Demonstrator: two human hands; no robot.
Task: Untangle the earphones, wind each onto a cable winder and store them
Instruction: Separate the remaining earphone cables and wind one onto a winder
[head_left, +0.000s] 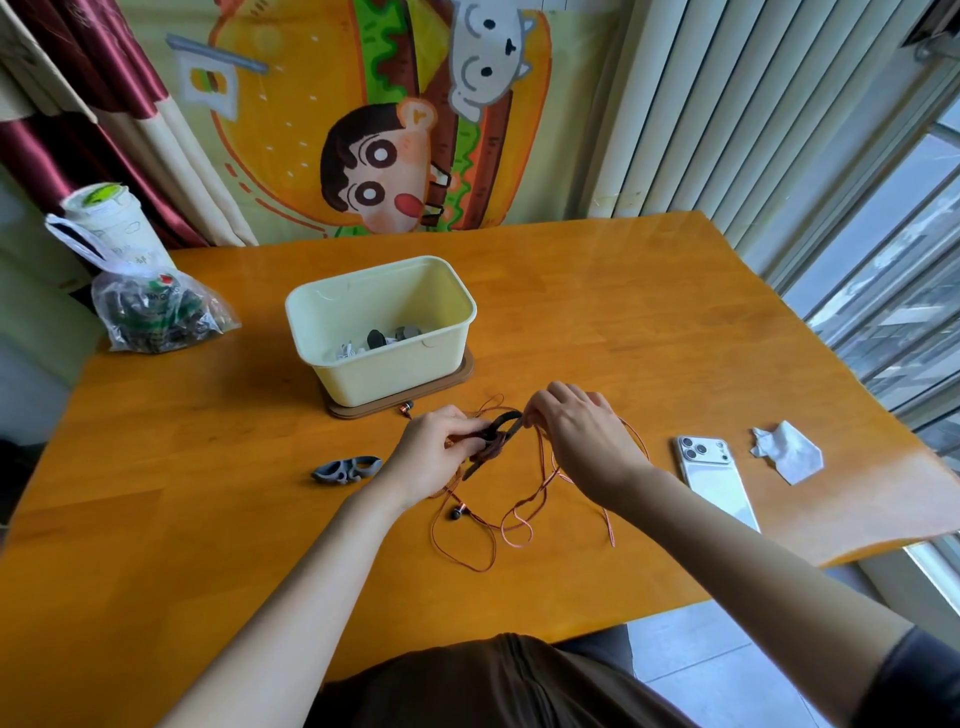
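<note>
My left hand (434, 452) grips a dark cable winder (493, 439) with orange cord wrapped round its middle. My right hand (576, 434) pinches the orange earphone cable (519, 512) right at the winder's upper end. The rest of that cable lies in loose loops on the table below my hands, with one earbud (457, 513) near my left wrist and the other earbud (406, 408) by the box. A spare grey winder (345, 469) lies to the left. The pale yellow storage box (382, 332) behind holds wound white earphones and dark winders.
A white phone (714, 480) and a crumpled tissue (787, 451) lie to the right. A clear bag of items (156, 312) and a paper cup (111, 223) stand at the far left. The box sits on a brown lid (465, 371). The table's right edge is close to the window.
</note>
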